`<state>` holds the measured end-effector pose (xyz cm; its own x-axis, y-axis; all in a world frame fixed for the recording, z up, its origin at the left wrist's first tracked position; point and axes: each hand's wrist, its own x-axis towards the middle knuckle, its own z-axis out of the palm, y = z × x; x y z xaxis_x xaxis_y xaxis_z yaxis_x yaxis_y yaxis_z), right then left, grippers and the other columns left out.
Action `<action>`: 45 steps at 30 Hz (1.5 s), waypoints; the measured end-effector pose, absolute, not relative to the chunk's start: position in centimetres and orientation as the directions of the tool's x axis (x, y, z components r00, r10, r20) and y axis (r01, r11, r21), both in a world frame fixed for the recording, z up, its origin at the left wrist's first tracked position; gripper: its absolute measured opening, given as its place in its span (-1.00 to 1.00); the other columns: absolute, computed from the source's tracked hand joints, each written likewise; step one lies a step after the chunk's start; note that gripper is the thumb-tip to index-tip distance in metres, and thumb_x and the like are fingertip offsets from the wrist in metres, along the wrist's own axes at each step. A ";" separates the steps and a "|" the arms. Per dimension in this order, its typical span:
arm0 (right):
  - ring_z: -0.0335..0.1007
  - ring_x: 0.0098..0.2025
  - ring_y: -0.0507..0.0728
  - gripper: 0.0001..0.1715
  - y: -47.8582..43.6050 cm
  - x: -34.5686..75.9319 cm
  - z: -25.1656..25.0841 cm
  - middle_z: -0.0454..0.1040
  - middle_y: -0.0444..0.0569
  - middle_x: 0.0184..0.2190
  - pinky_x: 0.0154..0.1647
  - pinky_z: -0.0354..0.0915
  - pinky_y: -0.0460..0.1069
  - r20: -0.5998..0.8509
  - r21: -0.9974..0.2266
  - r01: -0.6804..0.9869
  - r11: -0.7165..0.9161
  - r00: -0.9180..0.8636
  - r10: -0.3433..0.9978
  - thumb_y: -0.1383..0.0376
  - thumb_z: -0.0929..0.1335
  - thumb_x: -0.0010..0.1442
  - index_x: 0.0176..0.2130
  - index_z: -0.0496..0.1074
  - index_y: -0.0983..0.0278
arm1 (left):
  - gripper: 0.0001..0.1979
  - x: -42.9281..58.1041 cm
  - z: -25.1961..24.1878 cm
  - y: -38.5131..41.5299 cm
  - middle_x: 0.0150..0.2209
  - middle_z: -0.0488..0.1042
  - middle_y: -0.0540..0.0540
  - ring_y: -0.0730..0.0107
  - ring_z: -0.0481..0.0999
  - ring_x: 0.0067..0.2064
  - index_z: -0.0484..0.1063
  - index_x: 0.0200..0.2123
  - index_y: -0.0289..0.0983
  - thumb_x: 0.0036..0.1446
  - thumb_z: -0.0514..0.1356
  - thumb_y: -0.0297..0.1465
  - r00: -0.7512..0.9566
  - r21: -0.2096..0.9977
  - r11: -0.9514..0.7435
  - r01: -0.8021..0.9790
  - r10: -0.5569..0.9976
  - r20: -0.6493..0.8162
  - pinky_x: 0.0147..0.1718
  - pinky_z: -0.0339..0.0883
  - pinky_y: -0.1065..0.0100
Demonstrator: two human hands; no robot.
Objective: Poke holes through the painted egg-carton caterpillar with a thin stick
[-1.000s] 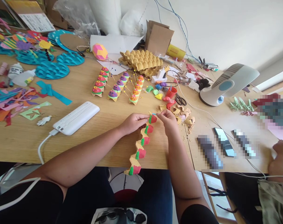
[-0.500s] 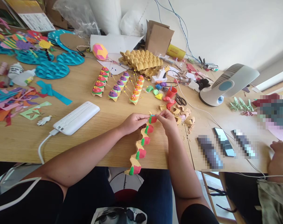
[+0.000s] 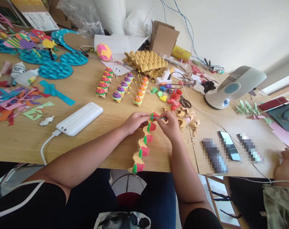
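A strip of egg-carton cups [image 3: 143, 147] with red and green clay on each cup lies on the wooden table [image 3: 94, 140], its near end hanging over the front edge. My left hand [image 3: 134, 122] pinches the strip's far end. My right hand [image 3: 168, 124] pinches a thin blue strand of clay [image 3: 158, 118], stretched across the top cup between both hands. Fingers of both hands are closed.
Three finished decorated carton strips [image 3: 121, 89] with pins stand farther back. A white power bank [image 3: 79, 118] lies left, clay lumps [image 3: 162, 95], scissors [image 3: 184, 102] and carton scraps right, a white fan [image 3: 232, 87], an egg tray [image 3: 145, 62], a phone [image 3: 229, 149]. Another person's hand [image 3: 286, 165] rests at far right.
A thin blue clay strand now stretches between my hands across the top cup. My hands and the strip shifted slightly; the other person's hand moved lower at the right.
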<state>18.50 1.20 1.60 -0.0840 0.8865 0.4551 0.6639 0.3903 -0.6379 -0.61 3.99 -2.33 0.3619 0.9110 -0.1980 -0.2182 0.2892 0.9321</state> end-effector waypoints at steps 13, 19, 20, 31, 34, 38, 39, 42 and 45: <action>0.26 -0.31 0.16 -0.73 1.4 18.6 1.2 0.32 -0.13 -0.51 -0.17 0.20 0.07 0.474 -0.558 0.742 0.371 -0.082 0.877 0.17 0.45 0.24 -0.43 0.38 0.17 | -0.55 -0.7 -1.7 3.8 -0.47 0.51 -0.02 0.45 0.45 -0.43 0.67 -0.16 -0.28 -0.12 0.46 -0.15 0.361 0.943 0.280 -0.178 0.910 -0.202 -0.45 0.27 0.41; 0.26 -0.32 0.14 -0.71 1.5 18.6 1.2 0.35 -0.13 -0.49 -0.20 0.18 0.05 0.464 -0.592 0.725 0.352 -0.051 0.884 0.17 0.45 0.24 -0.44 0.36 0.18 | -0.56 -0.7 -2.1 3.8 -0.50 0.49 -0.01 0.47 0.42 -0.44 0.67 -0.15 -0.28 -0.09 0.44 -0.18 0.382 0.944 0.286 -0.166 0.901 -0.205 -0.45 0.25 0.42; 0.26 -0.32 0.13 -0.71 1.5 18.6 1.2 0.34 -0.13 -0.49 -0.20 0.18 0.05 0.458 -0.600 0.722 0.344 -0.043 0.888 0.17 0.45 0.24 -0.45 0.36 0.18 | -0.57 -0.7 -2.1 3.8 -0.50 0.49 -0.01 0.48 0.42 -0.45 0.67 -0.15 -0.28 -0.09 0.44 -0.18 0.389 0.944 0.286 -0.166 0.899 -0.204 -0.45 0.26 0.43; 0.22 -0.37 0.11 -0.70 1.6 18.7 1.2 0.33 -0.15 -0.52 -0.25 0.15 0.04 0.445 -0.617 0.707 0.346 -0.049 0.894 0.18 0.47 0.20 -0.46 0.35 0.19 | -0.58 -0.7 -1.8 3.5 -0.51 0.50 -0.02 0.46 0.43 -0.44 0.68 -0.16 -0.31 -0.06 0.42 -0.17 0.409 0.959 0.255 -0.124 0.894 -0.184 -0.44 0.28 0.42; 0.23 -0.36 0.11 -0.70 1.4 18.6 1.4 0.32 -0.16 -0.53 -0.25 0.16 0.04 0.476 -0.598 0.708 0.376 -0.063 0.877 0.19 0.47 0.19 -0.46 0.34 0.18 | -0.59 -0.7 -2.0 3.6 -0.50 0.51 -0.01 0.48 0.44 -0.45 0.67 -0.14 -0.30 -0.06 0.42 -0.21 0.389 0.949 0.271 -0.162 0.901 -0.191 -0.45 0.27 0.44; 0.22 -0.37 0.11 -0.70 1.1 18.4 1.7 0.27 -0.18 -0.54 -0.27 0.16 0.04 0.528 -0.597 0.688 0.413 -0.051 0.848 0.24 0.47 0.17 -0.47 0.30 0.18 | -0.62 -0.6 -2.2 3.9 -0.47 0.56 -0.04 0.49 0.44 -0.46 0.67 -0.13 -0.29 -0.03 0.41 -0.23 0.376 0.937 0.285 -0.203 0.906 -0.195 -0.47 0.26 0.45; 0.22 -0.37 0.11 -0.70 1.1 18.4 1.7 0.27 -0.18 -0.54 -0.27 0.16 0.04 0.531 -0.598 0.687 0.413 -0.047 0.846 0.24 0.47 0.17 -0.48 0.30 0.18 | -0.62 -0.6 -2.3 3.9 -0.47 0.56 -0.05 0.49 0.44 -0.46 0.67 -0.13 -0.29 -0.02 0.41 -0.23 0.379 0.934 0.288 -0.209 0.905 -0.194 -0.47 0.26 0.45; 0.21 -0.38 0.11 -0.70 1.2 18.5 1.6 0.27 -0.17 -0.55 -0.28 0.16 0.04 0.526 -0.598 0.695 0.400 -0.037 0.849 0.24 0.46 0.18 -0.47 0.31 0.18 | -0.60 -0.7 -2.5 4.0 -0.47 0.55 -0.03 0.49 0.45 -0.46 0.67 -0.13 -0.28 -0.04 0.43 -0.22 0.365 0.930 0.292 -0.222 0.910 -0.198 -0.47 0.26 0.46; 0.21 -0.38 0.11 -0.71 1.4 18.6 1.4 0.28 -0.17 -0.55 -0.28 0.16 0.04 0.525 -0.592 0.701 0.397 -0.039 0.850 0.23 0.46 0.18 -0.47 0.32 0.18 | -0.59 -0.7 -2.8 4.1 -0.49 0.53 -0.01 0.48 0.46 -0.44 0.67 -0.13 -0.27 -0.06 0.44 -0.20 0.347 0.933 0.287 -0.217 0.916 -0.202 -0.47 0.28 0.46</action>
